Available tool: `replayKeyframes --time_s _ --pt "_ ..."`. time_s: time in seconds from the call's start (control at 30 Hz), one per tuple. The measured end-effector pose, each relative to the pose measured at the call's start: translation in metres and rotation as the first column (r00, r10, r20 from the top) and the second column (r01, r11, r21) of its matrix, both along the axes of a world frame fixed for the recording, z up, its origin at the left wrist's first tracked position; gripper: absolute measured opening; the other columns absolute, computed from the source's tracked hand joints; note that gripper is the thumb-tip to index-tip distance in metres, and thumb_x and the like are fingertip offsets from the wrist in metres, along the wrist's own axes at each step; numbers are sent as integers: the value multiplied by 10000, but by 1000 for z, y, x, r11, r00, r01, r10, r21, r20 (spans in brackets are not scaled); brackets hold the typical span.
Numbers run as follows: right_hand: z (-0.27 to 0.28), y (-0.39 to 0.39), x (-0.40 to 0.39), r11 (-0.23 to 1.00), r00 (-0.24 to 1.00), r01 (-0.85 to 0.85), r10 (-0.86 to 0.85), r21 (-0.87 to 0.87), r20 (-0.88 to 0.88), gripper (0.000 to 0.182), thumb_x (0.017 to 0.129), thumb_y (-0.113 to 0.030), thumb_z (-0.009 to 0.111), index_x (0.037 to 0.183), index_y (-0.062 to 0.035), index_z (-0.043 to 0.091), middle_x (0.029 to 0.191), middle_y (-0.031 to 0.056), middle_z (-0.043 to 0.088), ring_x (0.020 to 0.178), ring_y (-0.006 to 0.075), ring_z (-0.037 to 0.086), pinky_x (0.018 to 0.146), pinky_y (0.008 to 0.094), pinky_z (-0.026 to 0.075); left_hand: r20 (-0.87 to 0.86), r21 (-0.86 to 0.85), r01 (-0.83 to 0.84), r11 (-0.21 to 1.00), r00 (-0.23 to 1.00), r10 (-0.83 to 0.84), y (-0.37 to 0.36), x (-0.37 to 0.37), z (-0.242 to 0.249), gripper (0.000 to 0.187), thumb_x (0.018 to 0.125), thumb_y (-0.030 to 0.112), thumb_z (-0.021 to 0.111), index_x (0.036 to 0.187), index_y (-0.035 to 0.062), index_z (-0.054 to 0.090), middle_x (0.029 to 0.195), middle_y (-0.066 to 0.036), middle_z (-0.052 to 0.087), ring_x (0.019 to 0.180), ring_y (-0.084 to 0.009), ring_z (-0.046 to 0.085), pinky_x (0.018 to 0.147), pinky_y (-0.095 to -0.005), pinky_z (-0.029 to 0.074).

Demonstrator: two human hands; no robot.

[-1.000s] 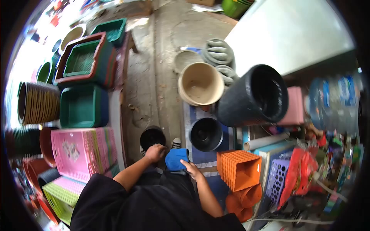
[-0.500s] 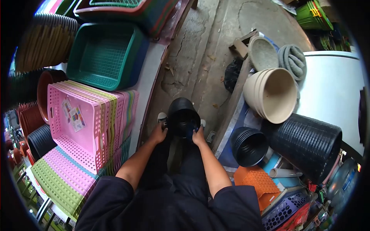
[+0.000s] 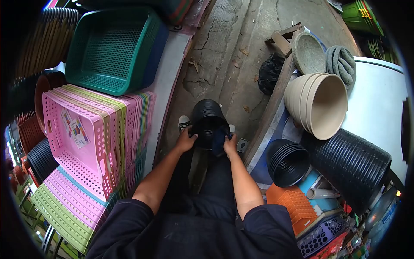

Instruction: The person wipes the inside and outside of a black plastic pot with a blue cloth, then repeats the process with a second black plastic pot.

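Observation:
A stack of black plastic pots (image 3: 208, 113) is between my two hands, low in front of my legs, its opening tilted toward me. My left hand (image 3: 186, 140) is closed on the near left side of the rim. At the right side of the rim, my right hand (image 3: 230, 144) is closed on a dark blue cloth (image 3: 219, 141), which lies against the inside of the opening. The lower end of the stack is toward the floor; whether it touches cannot be seen.
Pink perforated baskets (image 3: 75, 129) and a green basket (image 3: 108, 52) are stacked on the left. To the right stand beige pots (image 3: 326, 108), smaller black pots (image 3: 286, 163), a long black pot stack (image 3: 349, 164) and orange baskets (image 3: 291, 207). Cracked concrete floor (image 3: 224, 64) runs ahead.
More nested rims show on the black stack, and the dark blue cloth is clearer inside the opening. Both hands stay at the rim. The view has shifted slightly.

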State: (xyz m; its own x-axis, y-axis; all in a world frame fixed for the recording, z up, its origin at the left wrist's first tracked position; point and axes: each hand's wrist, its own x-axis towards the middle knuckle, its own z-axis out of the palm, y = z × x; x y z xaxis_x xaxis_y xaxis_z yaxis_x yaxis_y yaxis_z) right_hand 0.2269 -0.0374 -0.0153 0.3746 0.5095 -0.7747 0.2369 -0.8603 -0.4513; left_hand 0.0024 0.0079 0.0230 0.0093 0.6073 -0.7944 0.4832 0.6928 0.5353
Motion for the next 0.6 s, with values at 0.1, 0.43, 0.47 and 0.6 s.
replayKeyframes --time_s 0.1,0.43,0.47,0.6 --pt "18 7 -4 1000 999 25 -26 3 23 426 947 -168 518 1323 -9 396 1262 249 506 1184 368 496 997 395 374 105 -17 -65 998 992 67 0 0 -14 573 871 164 655 1349 -17 396 1322 -222 462 1201 -346 516 989 -390 433" --pt "92 -7 4 974 992 86 -103 211 73 326 941 -146 535 1233 0 525 1134 184 622 1066 289 585 916 342 426 194 14 -244 970 952 237 17 16 35 583 820 266 693 1271 -5 444 1298 -191 491 1261 -305 442 1022 -377 362" --pt "123 2 6 978 995 82 -92 193 41 329 938 -141 538 1231 8 527 1117 173 628 1048 271 588 910 337 428 287 8 -318 948 909 302 20 13 49 620 803 279 700 1291 2 436 1315 -182 480 1270 -297 431 1034 -369 349" --pt "169 3 28 947 999 9 3 321 -37 342 924 -128 550 1228 26 534 1057 122 638 969 190 591 874 306 446 637 -106 -211 972 736 230 37 -9 114 844 808 429 645 1452 36 267 1454 -171 336 1368 -277 295 1111 -388 242"
